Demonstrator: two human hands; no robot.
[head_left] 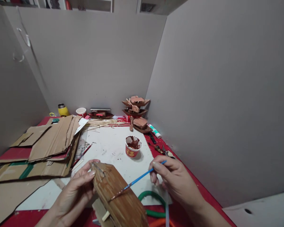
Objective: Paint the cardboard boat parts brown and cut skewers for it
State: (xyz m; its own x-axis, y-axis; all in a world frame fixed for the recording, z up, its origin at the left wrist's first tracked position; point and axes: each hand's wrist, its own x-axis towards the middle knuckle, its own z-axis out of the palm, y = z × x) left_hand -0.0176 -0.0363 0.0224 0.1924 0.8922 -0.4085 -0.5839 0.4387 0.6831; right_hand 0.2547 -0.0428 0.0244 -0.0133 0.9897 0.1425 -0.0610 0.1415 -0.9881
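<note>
My left hand (77, 189) grips the far end of a brown-painted cardboard model boat (119, 197), held low in front of me. My right hand (172, 178) pinches a thin blue paintbrush (138, 179). The bristle tip of the brush rests on the boat's painted side. A small red-and-white cup of brown paint (133, 146) stands on the white sheet (109, 148) just beyond the boat.
Flat cardboard pieces (49, 142) are piled on the left. At the back are wooden sticks (104, 123), several finished brown boats (136, 110), a glue tube (155, 131), a yellow bottle (62, 110) and a cup (81, 112). Grey partition walls enclose the red table. A green cord (153, 198) lies by my right wrist.
</note>
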